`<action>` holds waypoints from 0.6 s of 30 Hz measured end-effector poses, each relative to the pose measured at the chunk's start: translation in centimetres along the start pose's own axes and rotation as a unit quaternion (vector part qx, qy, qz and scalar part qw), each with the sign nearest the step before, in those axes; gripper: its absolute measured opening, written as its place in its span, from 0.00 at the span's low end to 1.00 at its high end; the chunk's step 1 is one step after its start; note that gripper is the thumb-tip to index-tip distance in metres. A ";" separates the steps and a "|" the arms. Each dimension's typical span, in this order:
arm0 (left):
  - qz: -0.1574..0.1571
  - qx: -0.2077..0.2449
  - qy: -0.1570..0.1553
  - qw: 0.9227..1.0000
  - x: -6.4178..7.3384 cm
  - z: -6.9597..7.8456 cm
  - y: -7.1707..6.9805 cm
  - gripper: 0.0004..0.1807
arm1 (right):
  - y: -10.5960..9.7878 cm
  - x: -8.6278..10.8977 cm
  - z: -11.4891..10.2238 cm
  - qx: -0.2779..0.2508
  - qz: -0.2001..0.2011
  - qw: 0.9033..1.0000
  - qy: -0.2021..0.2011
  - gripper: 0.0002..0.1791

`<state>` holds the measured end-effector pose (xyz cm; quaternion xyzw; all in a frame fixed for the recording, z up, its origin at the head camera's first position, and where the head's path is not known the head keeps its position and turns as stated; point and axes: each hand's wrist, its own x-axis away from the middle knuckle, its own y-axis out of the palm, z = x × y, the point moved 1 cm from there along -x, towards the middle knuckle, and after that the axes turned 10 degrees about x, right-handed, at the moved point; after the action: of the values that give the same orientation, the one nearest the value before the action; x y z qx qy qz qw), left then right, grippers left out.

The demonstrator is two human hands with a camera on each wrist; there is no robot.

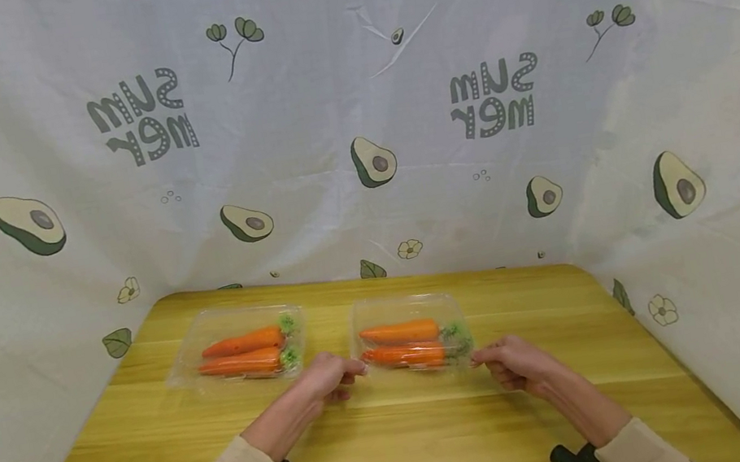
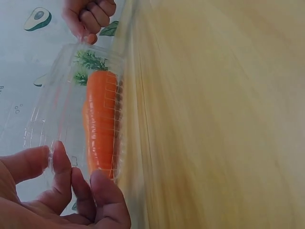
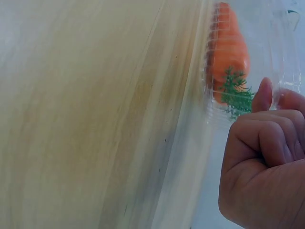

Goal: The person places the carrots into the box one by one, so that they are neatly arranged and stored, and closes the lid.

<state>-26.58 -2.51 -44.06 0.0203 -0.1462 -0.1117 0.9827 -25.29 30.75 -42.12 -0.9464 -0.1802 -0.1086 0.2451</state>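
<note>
A clear, see-through plastic box (image 1: 409,337) sits on the yellow wooden desk (image 1: 407,439), near the middle. Inside lie two orange carrots (image 1: 401,344) with curly green tops, side by side, with their tops to the right. The left hand (image 1: 330,376) pinches the box's left end with its thumb and fingers curled on the thin rim. The right hand (image 1: 512,361) pinches the right end the same way, its other fingers tucked in. Another clear box with two carrots (image 1: 240,353) rests just to the left.
</note>
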 end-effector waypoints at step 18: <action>0.016 -0.032 0.009 0.999 -0.7 0.3 -0.1 0.10 | 0.0 -0.8 0.0 -0.019 0.009 1.000 0.002 0.17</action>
<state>-27.30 -2.48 -43.98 -0.0124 -0.1335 -0.1001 0.9859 -25.96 30.52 -42.40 -0.9523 -0.1691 -0.1116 0.2281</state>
